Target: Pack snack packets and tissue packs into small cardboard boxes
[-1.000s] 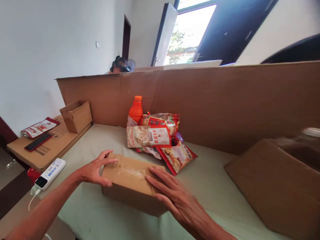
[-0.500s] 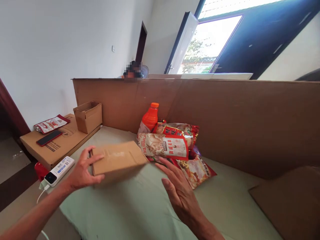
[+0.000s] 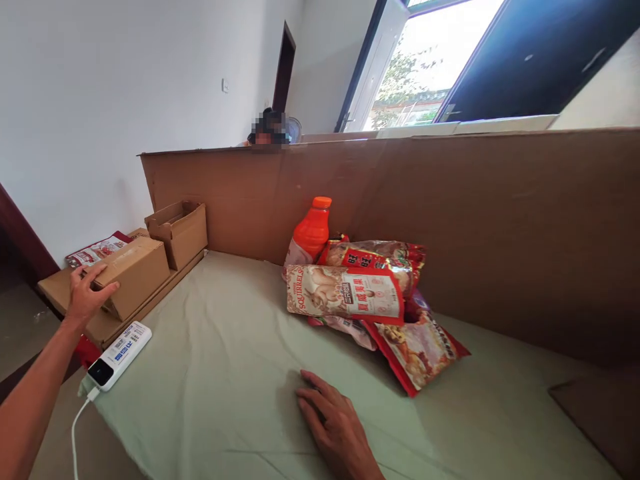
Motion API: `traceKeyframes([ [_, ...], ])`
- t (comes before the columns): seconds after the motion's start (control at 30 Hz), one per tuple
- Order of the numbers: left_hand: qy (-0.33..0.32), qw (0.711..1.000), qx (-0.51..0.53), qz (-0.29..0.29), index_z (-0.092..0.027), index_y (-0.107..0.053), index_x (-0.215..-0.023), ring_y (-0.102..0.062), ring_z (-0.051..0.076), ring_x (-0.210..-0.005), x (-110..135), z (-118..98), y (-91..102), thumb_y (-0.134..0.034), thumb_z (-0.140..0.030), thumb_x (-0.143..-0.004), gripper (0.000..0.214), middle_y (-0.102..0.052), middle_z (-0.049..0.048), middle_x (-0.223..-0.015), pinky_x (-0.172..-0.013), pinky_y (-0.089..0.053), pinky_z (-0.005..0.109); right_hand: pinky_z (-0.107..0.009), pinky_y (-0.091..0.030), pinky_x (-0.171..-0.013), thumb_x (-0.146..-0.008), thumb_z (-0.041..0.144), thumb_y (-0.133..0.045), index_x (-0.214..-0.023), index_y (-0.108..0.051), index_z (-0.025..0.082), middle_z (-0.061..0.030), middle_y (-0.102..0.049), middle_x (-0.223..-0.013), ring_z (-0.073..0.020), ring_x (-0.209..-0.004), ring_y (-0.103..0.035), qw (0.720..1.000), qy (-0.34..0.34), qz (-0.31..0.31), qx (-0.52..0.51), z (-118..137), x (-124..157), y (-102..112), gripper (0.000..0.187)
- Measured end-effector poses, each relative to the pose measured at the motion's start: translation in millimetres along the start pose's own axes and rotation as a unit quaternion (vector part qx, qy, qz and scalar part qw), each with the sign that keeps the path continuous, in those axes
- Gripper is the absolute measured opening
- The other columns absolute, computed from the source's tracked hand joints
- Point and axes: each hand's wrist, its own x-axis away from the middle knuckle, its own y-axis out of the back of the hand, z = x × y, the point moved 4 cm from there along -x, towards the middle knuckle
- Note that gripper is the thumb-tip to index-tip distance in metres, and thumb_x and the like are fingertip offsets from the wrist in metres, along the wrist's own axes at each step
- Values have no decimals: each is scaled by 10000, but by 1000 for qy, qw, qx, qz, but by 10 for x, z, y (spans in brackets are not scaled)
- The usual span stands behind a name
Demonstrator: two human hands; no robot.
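My left hand (image 3: 86, 293) grips the end of a closed, taped cardboard box (image 3: 134, 272), which rests on a flat carton (image 3: 60, 293) at the left. My right hand (image 3: 334, 425) lies flat on the pale green cloth (image 3: 225, 373) with its fingers loosely apart, holding nothing. Behind it sits a pile of snack bags (image 3: 350, 293) and an orange bottle (image 3: 311, 233).
A small open cardboard box (image 3: 179, 230) stands behind the closed one. A white power bank (image 3: 119, 355) with a cable lies at the cloth's left edge. A tall cardboard wall (image 3: 450, 220) runs along the back; a person's head shows above it. Brown cardboard (image 3: 600, 413) lies at right.
My left hand has carried the closed box from the middle of the cloth leftward onto the flat carton. My right hand has let go of it and dropped to the cloth.
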Motion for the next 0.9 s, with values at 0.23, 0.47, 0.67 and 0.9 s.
traceKeyframes([
  [0.23,15,999,-18,23,-136,-422,-1431,-201,452,-1505,-21,-149,-16,-708,-450,-757,796,-196,203,-1612,-1200,-269,589,-488,-624,-796,-946,320,-444,-893,-744,236,-130,-733,-1173,-304,-1011,-727,1000,19,2,13,6,-58,38,316],
  [0.47,-163,986,22,-32,-249,-254,-1508,-204,376,-1523,1094,-1007,-288,-561,-490,-880,740,-74,94,-1673,-1249,-197,551,-450,-573,-944,-844,169,-614,-924,-721,274,-88,-707,-1241,-282,-1122,-682,998,-30,38,48,275,-212,186,170],
  [0.67,-303,915,12,268,-97,-596,-1274,-482,459,-1333,2034,-1758,-1750,-424,-589,-820,692,-441,271,-1491,-1086,-392,619,-245,-486,-1001,-818,207,-726,-1036,-716,282,48,-661,-1344,-115,-1193,-623,988,-96,31,115,221,-247,671,231],
  [0.9,-456,830,5,323,-202,-601,-1381,-420,376,-1425,3087,-2577,-2048,-506,-506,-867,604,-505,168,-1515,-1164,-278,614,-449,-332,-1144,-890,156,-572,-1225,-637,192,-114,-515,-1497,-273,-1394,-440,946,-218,-122,206,-557,152,2505,343],
])
